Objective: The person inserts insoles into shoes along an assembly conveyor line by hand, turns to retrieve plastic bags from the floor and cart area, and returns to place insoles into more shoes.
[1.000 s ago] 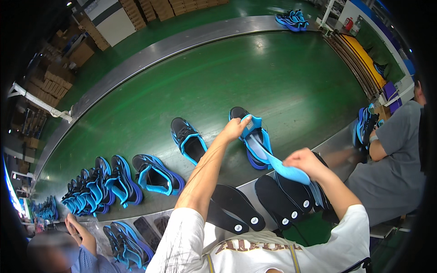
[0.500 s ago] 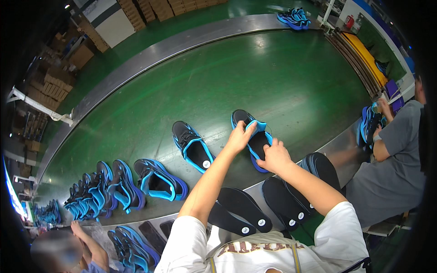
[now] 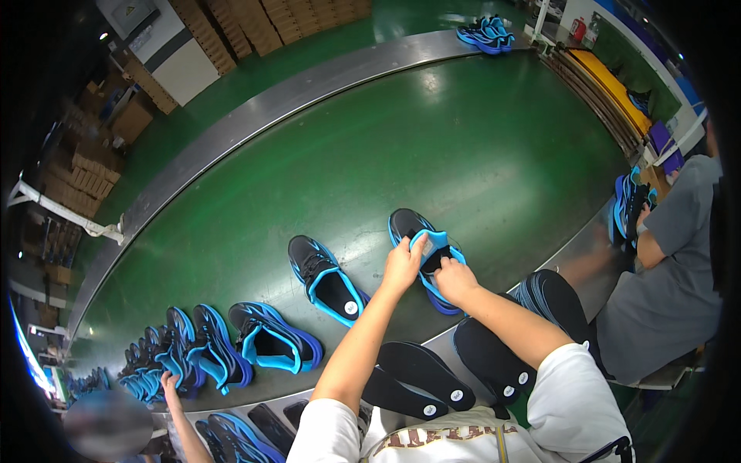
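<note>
A black and blue sneaker [image 3: 407, 222] lies on the green surface in front of me, its toe pointing away. My left hand [image 3: 403, 266] pinches its light-blue-lined tongue and holds it up. My right hand [image 3: 455, 279] reaches into the shoe's opening from the heel side; its fingertips are hidden inside, so what they touch cannot be made out. Just left of it, a matching sneaker [image 3: 310, 257] stands with a black insole [image 3: 336, 296] showing inside, a white round sticker at its heel.
Loose black insoles [image 3: 421, 370] lie along the near metal edge, more [image 3: 552, 301] at right. Several sneakers [image 3: 270, 336] line up at left, where a co-worker's hand [image 3: 170, 383] touches one. Another co-worker [image 3: 668, 262] sits at right by more shoes. Sneakers [image 3: 486, 35] rest on the far ledge.
My right hand has moved from the shoe's heel edge into its opening, fingers now curled inside. My left hand still holds the tongue. The left co-worker's hand has reached up to the shoe row.
</note>
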Available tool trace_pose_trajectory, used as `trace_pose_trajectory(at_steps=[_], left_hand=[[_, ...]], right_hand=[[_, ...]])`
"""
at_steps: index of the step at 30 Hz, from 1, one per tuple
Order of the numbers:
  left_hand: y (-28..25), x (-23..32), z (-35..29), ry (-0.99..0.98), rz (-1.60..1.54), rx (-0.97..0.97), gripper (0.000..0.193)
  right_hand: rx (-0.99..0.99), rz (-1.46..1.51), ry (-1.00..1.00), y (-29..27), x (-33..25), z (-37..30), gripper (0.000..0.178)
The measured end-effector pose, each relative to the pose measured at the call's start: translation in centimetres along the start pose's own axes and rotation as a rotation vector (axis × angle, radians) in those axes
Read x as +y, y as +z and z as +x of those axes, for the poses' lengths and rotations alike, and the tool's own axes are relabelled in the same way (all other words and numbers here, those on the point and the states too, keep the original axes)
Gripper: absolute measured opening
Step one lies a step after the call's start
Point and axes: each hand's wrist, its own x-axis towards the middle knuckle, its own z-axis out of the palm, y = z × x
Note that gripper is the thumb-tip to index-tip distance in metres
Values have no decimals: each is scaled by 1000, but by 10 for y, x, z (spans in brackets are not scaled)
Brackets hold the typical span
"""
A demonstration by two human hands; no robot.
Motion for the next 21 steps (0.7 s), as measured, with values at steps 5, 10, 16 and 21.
trace_pose_trajectory(at_steps=[5,10,16,21], left_hand=[[-3,-3,0,-14,49,-25,46],[-8,-3,4,-16,-3,-27,41],[-5,10,2,254,362,262,31],[-15,7,6,771,854,63,35]], right_hand=[[-316,-205,7,-11,-10,8,25],[-519,-417,-154,-20,-11,20,24],[-624,-405,-310,-7,1,29,33],[-761,-169,-325,-74,-7,1,45]])
